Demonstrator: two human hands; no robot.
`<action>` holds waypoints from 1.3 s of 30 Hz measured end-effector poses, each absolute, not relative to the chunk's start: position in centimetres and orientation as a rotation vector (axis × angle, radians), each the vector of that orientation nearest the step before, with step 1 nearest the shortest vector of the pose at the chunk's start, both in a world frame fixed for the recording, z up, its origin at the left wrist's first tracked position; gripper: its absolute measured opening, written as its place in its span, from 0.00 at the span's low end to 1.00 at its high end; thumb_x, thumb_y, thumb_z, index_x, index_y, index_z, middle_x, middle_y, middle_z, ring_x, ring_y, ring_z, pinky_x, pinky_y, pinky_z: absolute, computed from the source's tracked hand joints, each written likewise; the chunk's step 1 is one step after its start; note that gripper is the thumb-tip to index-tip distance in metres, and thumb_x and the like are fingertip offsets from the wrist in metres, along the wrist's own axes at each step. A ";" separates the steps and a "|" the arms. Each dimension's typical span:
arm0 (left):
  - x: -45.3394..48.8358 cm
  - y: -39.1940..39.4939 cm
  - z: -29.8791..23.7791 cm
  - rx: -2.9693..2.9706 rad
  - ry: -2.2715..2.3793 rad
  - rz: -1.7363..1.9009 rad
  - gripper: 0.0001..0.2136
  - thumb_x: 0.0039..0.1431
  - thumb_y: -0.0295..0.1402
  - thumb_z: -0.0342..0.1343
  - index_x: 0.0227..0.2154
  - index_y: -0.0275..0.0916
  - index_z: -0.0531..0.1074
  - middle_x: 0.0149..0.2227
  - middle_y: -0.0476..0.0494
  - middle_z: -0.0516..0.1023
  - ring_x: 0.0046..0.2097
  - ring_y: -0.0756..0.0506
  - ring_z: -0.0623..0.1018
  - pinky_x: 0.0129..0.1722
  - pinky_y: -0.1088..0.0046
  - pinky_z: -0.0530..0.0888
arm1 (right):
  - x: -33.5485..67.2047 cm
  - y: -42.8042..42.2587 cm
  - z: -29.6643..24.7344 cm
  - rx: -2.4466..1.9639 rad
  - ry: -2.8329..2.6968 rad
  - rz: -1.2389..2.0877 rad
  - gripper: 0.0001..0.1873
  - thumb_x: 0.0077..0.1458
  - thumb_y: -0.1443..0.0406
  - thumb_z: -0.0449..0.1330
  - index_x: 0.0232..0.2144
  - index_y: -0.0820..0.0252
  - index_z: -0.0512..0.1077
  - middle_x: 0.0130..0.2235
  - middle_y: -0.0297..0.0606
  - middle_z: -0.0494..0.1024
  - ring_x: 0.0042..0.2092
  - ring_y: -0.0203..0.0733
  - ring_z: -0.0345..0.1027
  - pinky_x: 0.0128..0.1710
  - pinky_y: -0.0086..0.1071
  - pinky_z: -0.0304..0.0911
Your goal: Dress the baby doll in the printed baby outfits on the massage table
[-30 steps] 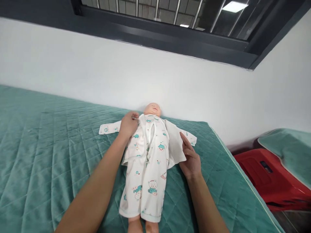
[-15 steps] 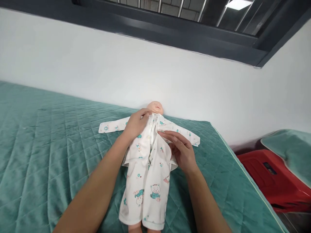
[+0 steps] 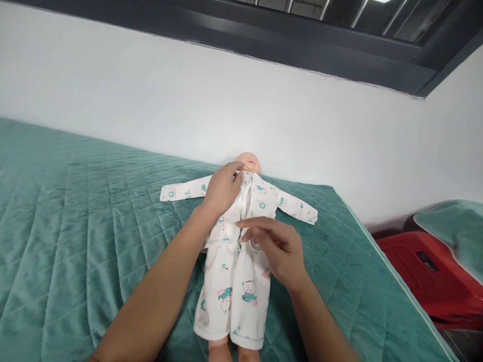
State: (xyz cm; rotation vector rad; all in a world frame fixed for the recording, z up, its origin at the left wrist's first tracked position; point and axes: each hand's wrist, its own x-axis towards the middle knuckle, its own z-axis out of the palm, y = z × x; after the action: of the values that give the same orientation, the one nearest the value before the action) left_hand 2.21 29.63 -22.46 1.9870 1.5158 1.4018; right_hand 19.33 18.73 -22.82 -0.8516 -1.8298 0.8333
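Note:
A baby doll (image 3: 249, 162) lies on its back, head toward the wall, in a white printed shirt (image 3: 262, 203) and matching trousers (image 3: 249, 314). The shirt's front edges stand slightly apart down the middle of the chest. My left hand (image 3: 224, 188) rests on the upper chest at the collar, its thumb and fingers a little apart. Lower on the shirt front is my right hand (image 3: 277, 246), index finger and thumb curved around the fabric near the front edge. The fingertips partly cover what they grip. Both sleeves are spread out sideways.
A green quilted cover (image 3: 94, 211) lies under the doll, with a piped edge on the right. Behind it stands a white wall (image 3: 151, 95) below a dark window frame (image 3: 302, 45). Beyond the right edge sits a red plastic object (image 3: 418, 271), partly under green cloth (image 3: 456, 231).
My right hand has moved down and inward along the shirt front, leaving the upper right panel flatter. My left hand stays by the collar. The whole view has shifted slightly.

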 end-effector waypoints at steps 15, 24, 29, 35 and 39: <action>2.0 32.1 -23.6 1.999 1.704 1.059 0.15 0.69 0.38 0.45 0.41 0.39 0.77 0.45 0.40 0.78 0.47 0.40 0.76 0.46 0.65 0.69 | 16.8 31.0 -23.4 -1.538 -1.612 0.648 0.25 0.53 0.44 0.60 0.38 0.58 0.66 0.39 0.38 0.77 0.38 0.42 0.70 0.40 0.35 0.62; 2.0 31.9 -23.0 1.753 1.561 1.147 0.10 0.65 0.33 0.49 0.38 0.39 0.75 0.44 0.45 0.81 0.46 0.44 0.77 0.47 0.68 0.68 | 17.0 32.4 -22.2 -1.797 -1.783 0.553 0.17 0.56 0.49 0.56 0.32 0.56 0.63 0.37 0.43 0.78 0.39 0.49 0.69 0.36 0.35 0.55; 1.9 31.4 -22.6 1.726 1.583 1.120 0.05 0.61 0.33 0.54 0.35 0.39 0.74 0.40 0.47 0.81 0.42 0.45 0.77 0.44 0.69 0.68 | 17.5 32.8 -23.0 -1.703 -1.673 0.551 0.09 0.55 0.58 0.54 0.29 0.57 0.66 0.35 0.40 0.77 0.37 0.45 0.67 0.35 0.34 0.55; 1.4 31.7 -22.9 1.782 1.440 1.149 0.11 0.64 0.37 0.51 0.39 0.39 0.77 0.43 0.46 0.81 0.46 0.44 0.77 0.45 0.69 0.68 | 17.7 32.3 -23.1 -1.477 -1.458 0.742 0.08 0.52 0.60 0.58 0.31 0.59 0.72 0.32 0.35 0.78 0.35 0.41 0.68 0.36 0.33 0.58; 1.5 31.7 -22.9 1.786 1.453 1.124 0.12 0.64 0.36 0.50 0.38 0.38 0.76 0.41 0.45 0.81 0.44 0.44 0.76 0.44 0.69 0.68 | 17.4 32.0 -22.7 -1.321 -1.370 0.817 0.11 0.50 0.60 0.59 0.34 0.60 0.75 0.33 0.36 0.79 0.34 0.40 0.69 0.37 0.32 0.62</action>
State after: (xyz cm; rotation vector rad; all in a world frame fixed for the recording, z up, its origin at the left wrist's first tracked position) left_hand 1.46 31.71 -22.92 1.7862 1.4528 1.1244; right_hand 17.44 31.99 -22.70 -1.3208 -1.3704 0.8174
